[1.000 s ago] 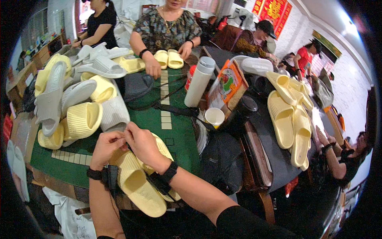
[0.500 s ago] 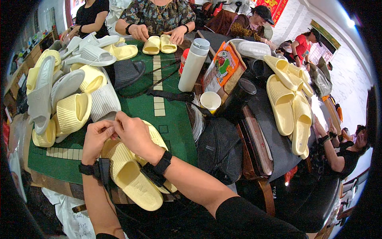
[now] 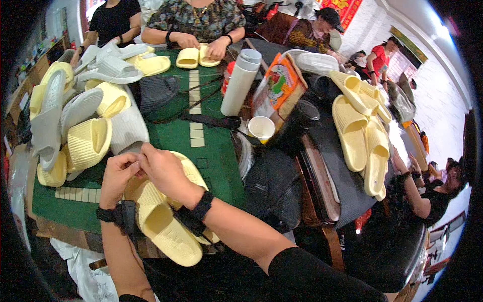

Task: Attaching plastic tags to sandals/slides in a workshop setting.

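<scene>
Both my hands meet above a pair of yellow slide slippers at the near edge of the green mat point(image 3: 221, 171). My left hand point(image 3: 118, 176) is closed, thumb and fingers pinched together. My right hand point(image 3: 163, 168) is closed against it, fingertips touching the left ones. Whatever sits between the fingertips is too small or too hidden to make out. Beneath the hands, the nearer yellow slipper point(image 3: 173, 236) lies with its sole toward me, its ribbed strap partly covered. The other yellow slipper point(image 3: 193, 173) lies behind my right hand and wrist.
On the left is a heap of grey slippers point(image 3: 48, 123) and yellow slippers point(image 3: 90, 136). A white bottle point(image 3: 242, 83), paper cup point(image 3: 261, 129) and black bag point(image 3: 275, 186) stand right of the mat. More yellow slippers point(image 3: 350, 133) lie farther right. Across the table, a person's hand point(image 3: 217, 49) touches slippers.
My hands stay pinched together over the slippers with only a slight shift. The whole view has moved a little. Across the table, the person's hand has moved over a slipper.
</scene>
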Tool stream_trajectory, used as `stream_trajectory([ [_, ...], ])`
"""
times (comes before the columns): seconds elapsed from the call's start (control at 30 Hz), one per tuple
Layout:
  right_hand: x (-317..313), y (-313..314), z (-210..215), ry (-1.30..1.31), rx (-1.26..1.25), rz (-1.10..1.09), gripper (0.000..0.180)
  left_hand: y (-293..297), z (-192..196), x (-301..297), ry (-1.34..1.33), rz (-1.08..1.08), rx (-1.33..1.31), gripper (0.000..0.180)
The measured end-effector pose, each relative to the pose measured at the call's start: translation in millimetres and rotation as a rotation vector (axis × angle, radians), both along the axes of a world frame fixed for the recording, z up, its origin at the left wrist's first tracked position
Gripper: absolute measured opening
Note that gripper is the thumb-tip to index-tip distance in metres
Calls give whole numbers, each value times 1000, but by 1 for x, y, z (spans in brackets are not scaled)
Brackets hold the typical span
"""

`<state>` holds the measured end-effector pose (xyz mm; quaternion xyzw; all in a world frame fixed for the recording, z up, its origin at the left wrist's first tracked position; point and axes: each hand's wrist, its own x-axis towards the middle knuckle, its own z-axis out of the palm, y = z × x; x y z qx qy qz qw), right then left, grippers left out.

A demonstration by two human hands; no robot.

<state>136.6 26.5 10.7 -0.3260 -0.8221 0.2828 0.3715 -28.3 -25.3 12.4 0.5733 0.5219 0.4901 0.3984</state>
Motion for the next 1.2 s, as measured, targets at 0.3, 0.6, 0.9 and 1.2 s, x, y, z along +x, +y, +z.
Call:
stream_trajectory([
  [0.3, -1, -1, 5, -26, -17, 17, 19, -3, -2, 2, -22, 9, 13, 15],
  [0.6, -3, -2, 1, -29, 31, -28, 21, -2, 3, 4, -14, 42, 34, 13],
  [0.9, -3, 1, 2, 67, -49, 17, 21, -3, 2, 3, -161, 74, 0, 10],
  [1.2, -3, 1, 1, 63, -41, -8, 18, -2, 1, 4, -141, 53, 10, 11],
])
